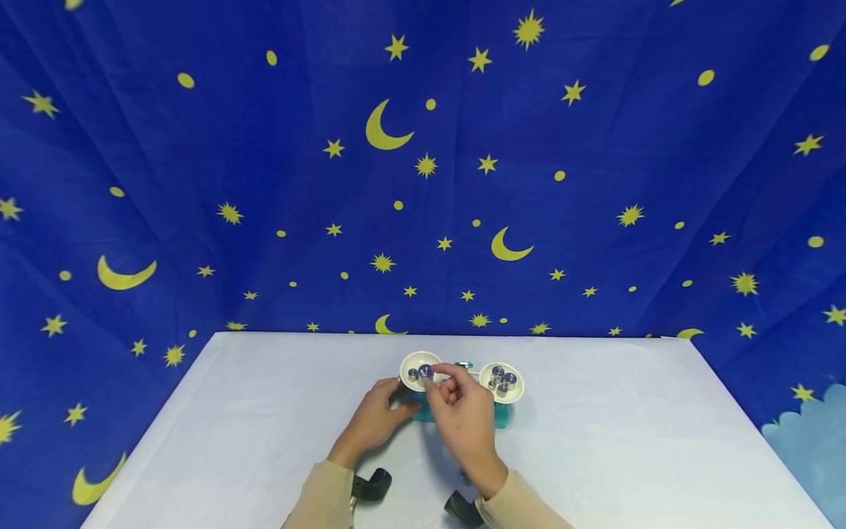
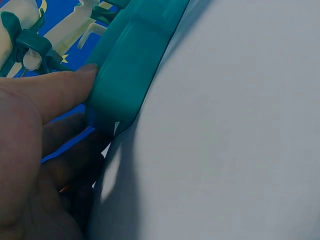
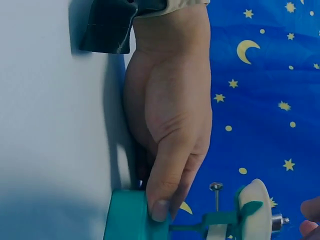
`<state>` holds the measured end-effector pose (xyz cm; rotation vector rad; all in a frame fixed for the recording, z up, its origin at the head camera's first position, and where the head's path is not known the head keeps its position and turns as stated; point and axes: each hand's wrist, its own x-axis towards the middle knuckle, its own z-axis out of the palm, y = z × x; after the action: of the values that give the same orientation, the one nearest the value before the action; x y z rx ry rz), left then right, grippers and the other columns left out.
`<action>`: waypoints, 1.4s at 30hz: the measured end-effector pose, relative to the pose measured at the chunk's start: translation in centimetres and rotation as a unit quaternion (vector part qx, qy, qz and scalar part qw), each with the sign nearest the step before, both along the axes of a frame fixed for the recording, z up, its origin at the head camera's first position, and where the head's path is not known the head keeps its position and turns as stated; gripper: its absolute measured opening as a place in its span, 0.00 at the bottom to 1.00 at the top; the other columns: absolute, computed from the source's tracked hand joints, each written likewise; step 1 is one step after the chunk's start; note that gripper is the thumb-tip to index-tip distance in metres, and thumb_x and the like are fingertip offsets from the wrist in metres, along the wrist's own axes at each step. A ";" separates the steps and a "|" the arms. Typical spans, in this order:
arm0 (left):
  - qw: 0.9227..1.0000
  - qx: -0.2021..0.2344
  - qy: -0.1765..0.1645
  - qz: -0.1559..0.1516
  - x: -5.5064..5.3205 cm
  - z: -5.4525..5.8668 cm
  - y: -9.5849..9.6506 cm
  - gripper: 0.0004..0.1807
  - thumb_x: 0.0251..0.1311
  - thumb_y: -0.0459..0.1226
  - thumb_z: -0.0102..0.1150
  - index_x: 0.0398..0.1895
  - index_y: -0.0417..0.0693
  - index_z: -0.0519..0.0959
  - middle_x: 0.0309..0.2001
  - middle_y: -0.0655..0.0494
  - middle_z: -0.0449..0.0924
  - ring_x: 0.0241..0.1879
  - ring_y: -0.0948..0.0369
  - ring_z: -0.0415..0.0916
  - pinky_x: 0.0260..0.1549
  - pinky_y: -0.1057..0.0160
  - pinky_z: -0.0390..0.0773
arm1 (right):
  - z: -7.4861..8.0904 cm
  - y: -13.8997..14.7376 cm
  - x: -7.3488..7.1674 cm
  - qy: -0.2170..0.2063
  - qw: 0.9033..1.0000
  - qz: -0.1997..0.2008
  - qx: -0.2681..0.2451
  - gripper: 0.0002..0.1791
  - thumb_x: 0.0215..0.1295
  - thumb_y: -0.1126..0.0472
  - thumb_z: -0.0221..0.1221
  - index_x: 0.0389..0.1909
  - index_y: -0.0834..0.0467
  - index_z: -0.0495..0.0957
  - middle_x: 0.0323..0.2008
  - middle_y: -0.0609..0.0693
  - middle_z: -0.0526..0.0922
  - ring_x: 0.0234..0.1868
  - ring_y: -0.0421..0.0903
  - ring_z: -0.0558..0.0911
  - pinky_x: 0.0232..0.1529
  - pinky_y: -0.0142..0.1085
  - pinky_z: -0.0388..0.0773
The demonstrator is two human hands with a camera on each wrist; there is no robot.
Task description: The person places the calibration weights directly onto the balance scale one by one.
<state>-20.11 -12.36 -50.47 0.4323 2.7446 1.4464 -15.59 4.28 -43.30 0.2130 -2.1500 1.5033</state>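
A balance scale with a teal base [image 1: 501, 418] and two white pans stands on the white table. My left hand [image 1: 371, 420] grips the base's left end, thumb against its side and fingers behind, as the left wrist view shows. Over the left pan [image 1: 411, 359], my right hand [image 1: 466, 422] pinches a metal weight [image 1: 426, 372] between thumb and index finger. A smaller weight [image 1: 413, 374] sits beside it in that pan. Several weights [image 1: 502, 378] stand in the right pan [image 1: 518, 383]. In the right wrist view, only fingertips [image 3: 311, 212] of the right hand show, at the right edge.
Behind the table [image 1: 615, 426] hangs a blue cloth [image 1: 317, 184] with yellow stars and moons. Black camera mounts [image 1: 372, 486] sit at both wrists. A small metal piece [image 1: 465, 477] lies partly hidden beside the right wrist.
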 end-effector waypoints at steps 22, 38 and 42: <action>1.000 0.005 -0.004 -0.004 0.1 0.2 0.0 0.29 0.61 0.45 0.68 0.62 0.39 0.77 0.61 0.43 0.78 0.66 0.43 0.68 0.69 0.39 0.64 | -0.7 4.1 1.6 -0.012 0.998 0.054 0.018 0.06 0.58 0.68 0.71 0.35 0.56 0.85 0.16 0.36 0.71 0.17 0.33 0.68 0.15 0.25 0.66; 1.000 0.003 -0.007 -0.008 0.1 0.2 0.0 0.29 0.61 0.45 0.68 0.62 0.38 0.77 0.62 0.42 0.77 0.67 0.42 0.67 0.69 0.38 0.62 | -1.5 6.3 3.4 -0.090 0.991 0.101 -0.009 0.05 0.60 0.65 0.70 0.36 0.57 0.85 0.17 0.39 0.73 0.16 0.33 0.68 0.14 0.26 0.67; 1.000 -0.001 -0.008 -0.008 0.1 0.1 -0.1 0.30 0.61 0.45 0.67 0.63 0.38 0.76 0.62 0.41 0.77 0.67 0.42 0.67 0.69 0.38 0.62 | -1.8 6.7 3.7 -0.114 0.987 0.109 -0.012 0.06 0.60 0.65 0.70 0.37 0.58 0.85 0.17 0.40 0.73 0.17 0.33 0.67 0.14 0.26 0.66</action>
<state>-20.04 -12.42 -50.35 0.4409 2.7231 1.4375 -11.86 10.98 -45.05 0.2873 -2.3488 1.7497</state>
